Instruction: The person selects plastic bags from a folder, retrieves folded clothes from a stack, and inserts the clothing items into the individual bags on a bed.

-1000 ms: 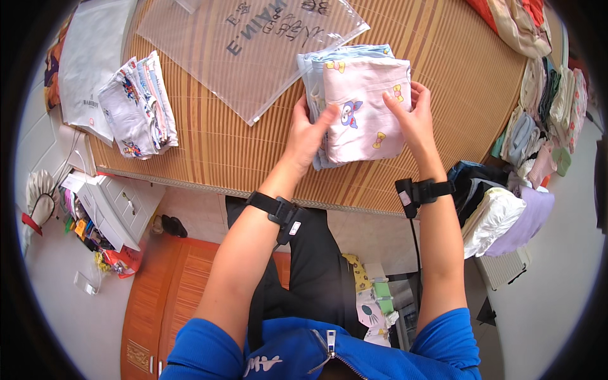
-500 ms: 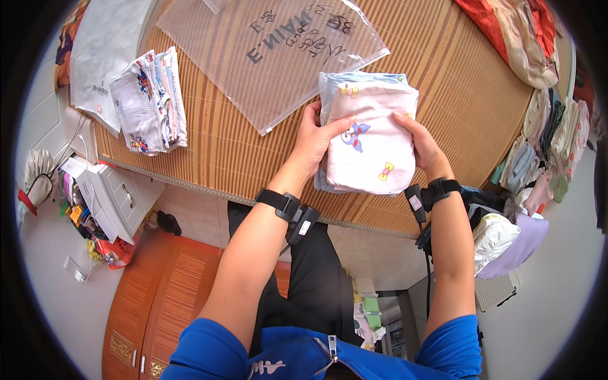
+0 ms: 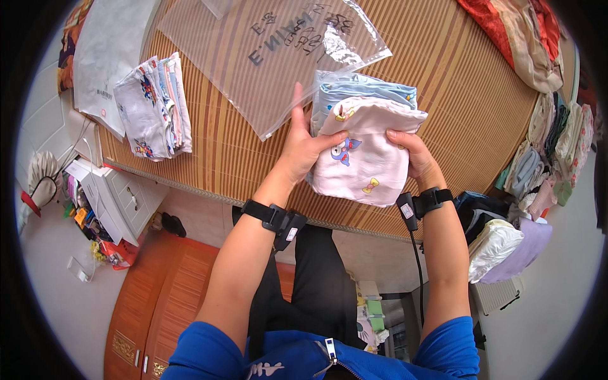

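Two hands, our left hand [image 3: 303,147] and right hand [image 3: 415,157], fingers clamped on the folded cloth stack [image 3: 364,140] at frame centre, clear plastic bag [image 3: 269,47] above on the worktop [image 3: 456,82].

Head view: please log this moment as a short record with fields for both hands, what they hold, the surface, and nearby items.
left hand: grips the left edge of the folded cloth stack, thumb on top
right hand: grips the right edge of the same stack
folded cloth stack: pink printed piece on top, light blue pieces beneath
surface: striped woven mat
behind the stack: clear plastic bag, lying flat
far left: second pile of printed cloths, beside a white bag
right edge: heap of mixed clothes
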The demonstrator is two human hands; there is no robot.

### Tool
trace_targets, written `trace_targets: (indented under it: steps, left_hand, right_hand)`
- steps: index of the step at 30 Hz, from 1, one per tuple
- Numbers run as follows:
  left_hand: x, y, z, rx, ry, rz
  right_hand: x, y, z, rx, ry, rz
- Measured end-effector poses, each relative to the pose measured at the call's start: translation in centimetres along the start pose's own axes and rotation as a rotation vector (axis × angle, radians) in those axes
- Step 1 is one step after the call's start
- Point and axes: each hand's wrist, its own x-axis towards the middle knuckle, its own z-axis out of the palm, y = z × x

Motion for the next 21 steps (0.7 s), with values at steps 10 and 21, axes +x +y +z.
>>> trace_targets:
  steps: [10, 21]
  left_hand:
    - [2.5, -0.7, -1.3, 0.13, 0.254, 0.038]
    - [1.4, 0.4, -4.8, 0.823, 0.151, 0.04]
  right_hand:
    - [4.3, -1.8, 0.2, -0.022, 0.11, -0.02]
    - [5.1, -3.7, 1.8, -0.169, 0.032, -0.148]
